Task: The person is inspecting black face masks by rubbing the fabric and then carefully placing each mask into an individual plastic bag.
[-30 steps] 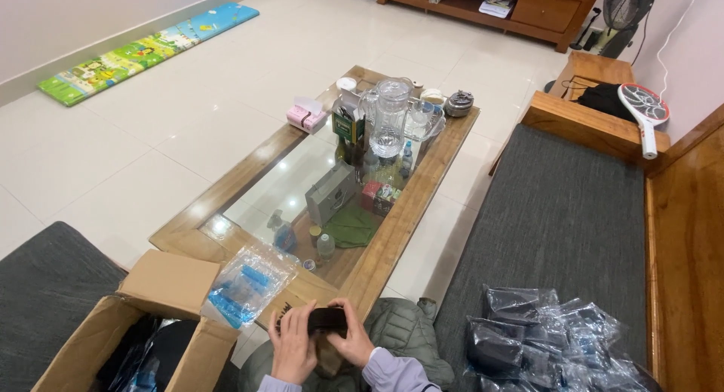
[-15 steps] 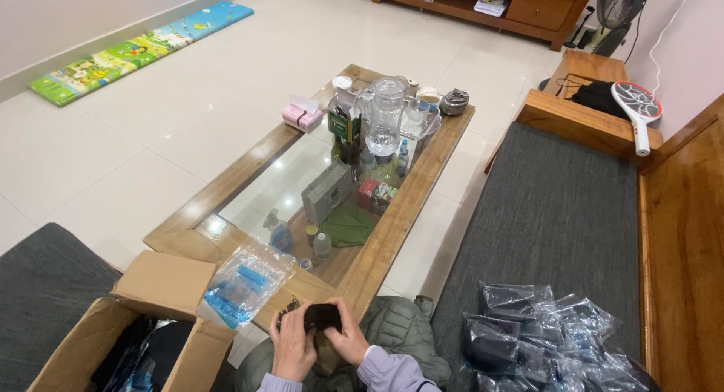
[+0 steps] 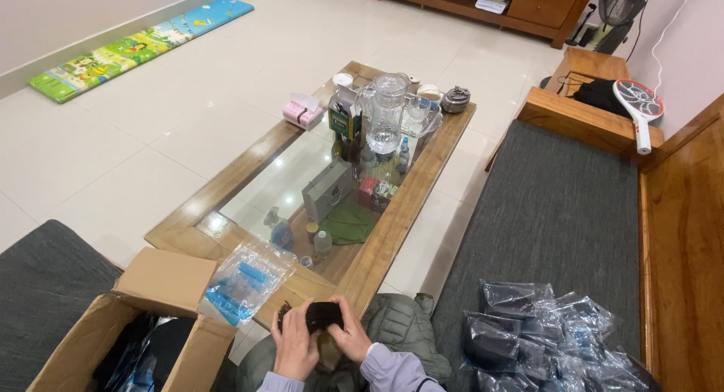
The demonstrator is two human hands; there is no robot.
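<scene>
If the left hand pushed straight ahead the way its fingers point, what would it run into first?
Beyond the small black item it grips, the left hand would probably meet the wooden table edge; depth is unclear.

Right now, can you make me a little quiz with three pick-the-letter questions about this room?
1. Where is the cardboard box?
A. on the grey sofa
B. on the floor at the person's left
C. on the glass table

2. What colour is the small thing in the hands?
A. black
B. pink
C. yellow

3. How is the cardboard box?
A. taped shut
B. crushed flat
C. open, flaps up

Answers:
1 B: it stands low at the left, beside the table.
2 A: the left hand and right hand both hold a black item.
3 C: its flaps stand apart and dark things show inside.
</scene>
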